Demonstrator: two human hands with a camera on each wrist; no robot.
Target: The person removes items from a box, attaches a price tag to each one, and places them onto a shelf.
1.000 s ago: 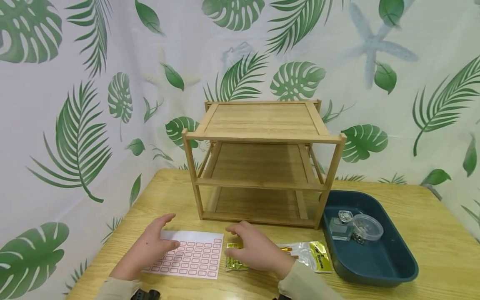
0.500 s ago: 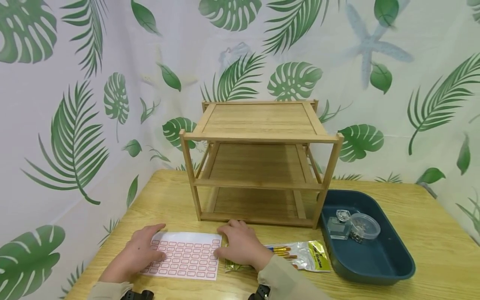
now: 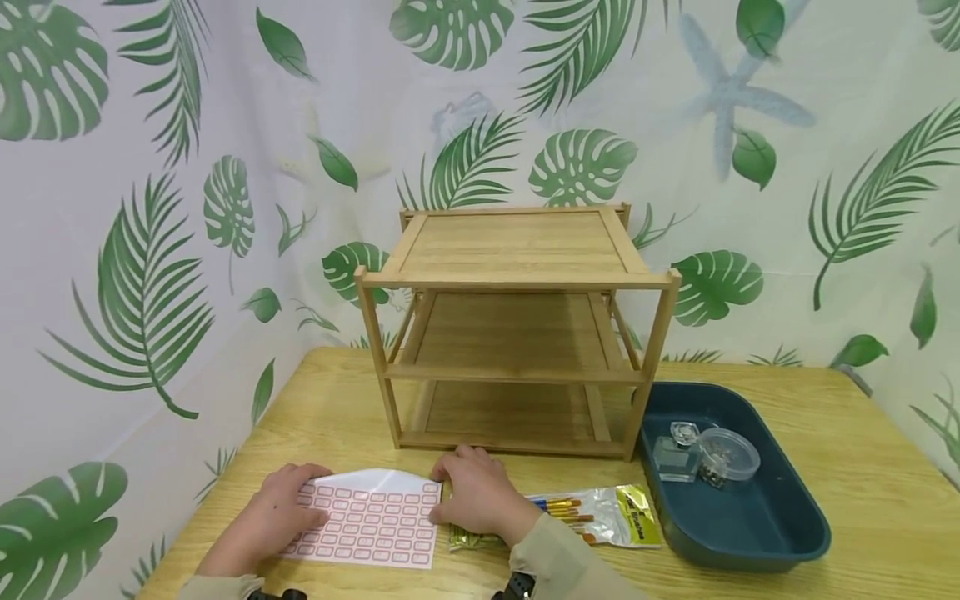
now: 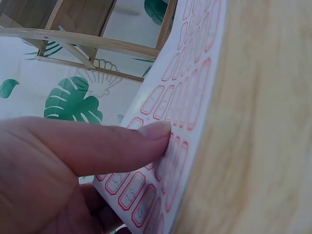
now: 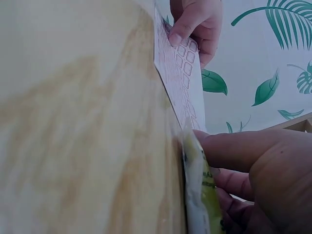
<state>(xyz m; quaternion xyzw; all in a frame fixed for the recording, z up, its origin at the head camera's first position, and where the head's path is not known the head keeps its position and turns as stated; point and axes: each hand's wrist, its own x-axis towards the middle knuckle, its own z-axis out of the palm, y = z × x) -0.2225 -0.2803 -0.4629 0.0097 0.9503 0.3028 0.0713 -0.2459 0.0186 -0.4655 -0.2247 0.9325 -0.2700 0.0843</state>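
Observation:
A white sheet of sticker labels (image 3: 367,525) with rows of red-outlined boxes lies near the front of the table, its far edge bowed upward. My left hand (image 3: 277,517) pinches its left side, thumb (image 4: 146,146) on the printed face and the other fingers behind, as the left wrist view shows. At the right edge, my right hand (image 3: 483,497) holds the sheet between thumb and curled fingers. Partly under the right hand lies a clear and yellow packet of paintbrushes (image 3: 611,521); in the right wrist view the packet (image 5: 207,195) stands close beside the thumb.
A three-tier wooden shelf (image 3: 517,279) stands behind the hands. To the right is a dark blue basin (image 3: 757,525) holding a glass bottle (image 3: 677,460) and a round clear container (image 3: 727,454). A leaf-printed cloth (image 3: 247,100) hangs behind the table.
Both hands have come down onto the sheet, the right one moving left to its edge. The sheet's far edge has bowed up between them.

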